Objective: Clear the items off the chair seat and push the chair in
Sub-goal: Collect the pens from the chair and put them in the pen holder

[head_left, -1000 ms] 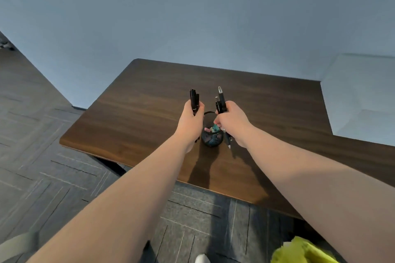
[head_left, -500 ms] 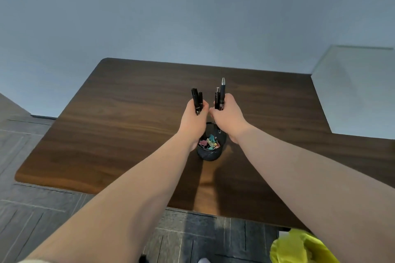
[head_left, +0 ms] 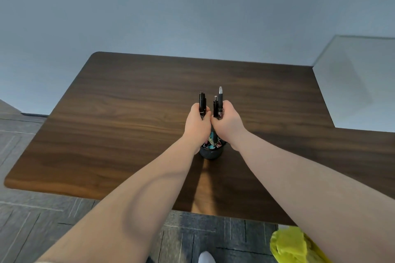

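Observation:
Both my hands are stretched out over the dark wooden desk [head_left: 132, 117]. My left hand [head_left: 197, 125] is closed around black pens [head_left: 202, 103] that stick up from the fist. My right hand [head_left: 227, 123] grips two more pens [head_left: 218, 101], one with a silver tip. The hands touch side by side. Just below them a small dark cup [head_left: 212, 151] holding colourful clips stands on the desk, partly hidden by my wrists. The chair is out of view.
A yellow-green cloth-like thing [head_left: 292, 245] lies at the bottom right, below the desk's near edge. Grey patterned carpet [head_left: 42, 220] covers the floor. A pale wall runs behind the desk, with a light surface [head_left: 359, 83] at the right.
My hands came together above the cup and moved slightly forward over the desk. The view shifted left, so more of the desk's left side shows.

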A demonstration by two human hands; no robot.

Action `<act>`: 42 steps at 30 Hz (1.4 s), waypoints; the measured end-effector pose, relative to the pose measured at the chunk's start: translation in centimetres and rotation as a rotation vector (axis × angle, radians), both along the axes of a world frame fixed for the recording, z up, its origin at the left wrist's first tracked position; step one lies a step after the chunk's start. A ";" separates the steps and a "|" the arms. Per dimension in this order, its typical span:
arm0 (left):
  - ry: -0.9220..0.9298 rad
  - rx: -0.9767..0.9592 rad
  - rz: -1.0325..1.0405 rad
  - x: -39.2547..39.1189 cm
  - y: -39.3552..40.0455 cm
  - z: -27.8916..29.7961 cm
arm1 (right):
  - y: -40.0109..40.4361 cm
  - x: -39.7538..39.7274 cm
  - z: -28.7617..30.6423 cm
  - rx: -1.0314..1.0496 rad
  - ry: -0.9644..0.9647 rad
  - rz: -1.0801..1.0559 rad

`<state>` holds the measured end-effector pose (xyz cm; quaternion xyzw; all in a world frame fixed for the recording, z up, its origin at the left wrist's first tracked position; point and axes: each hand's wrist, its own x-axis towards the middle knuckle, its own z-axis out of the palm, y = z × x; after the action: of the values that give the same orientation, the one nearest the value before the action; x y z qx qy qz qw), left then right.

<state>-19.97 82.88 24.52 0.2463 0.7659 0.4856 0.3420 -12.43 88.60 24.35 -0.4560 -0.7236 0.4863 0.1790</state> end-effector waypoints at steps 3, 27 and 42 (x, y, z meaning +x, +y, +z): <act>-0.015 -0.011 0.006 0.2 0.0 0.1 | -0.1 -0.1 -0.1 0.004 -0.010 0.007; 0.304 -0.299 -0.153 2.3 -4.7 2.9 | -1.0 6.3 2.5 0.140 -0.336 0.317; 0.387 -0.627 -0.077 16.4 -19.0 4.2 | -9.6 18.7 3.7 0.228 -0.368 0.659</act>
<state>-3.56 63.86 28.70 0.2455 0.9181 0.1587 0.2676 6.25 79.00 28.00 -0.2560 -0.9006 0.3443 -0.0702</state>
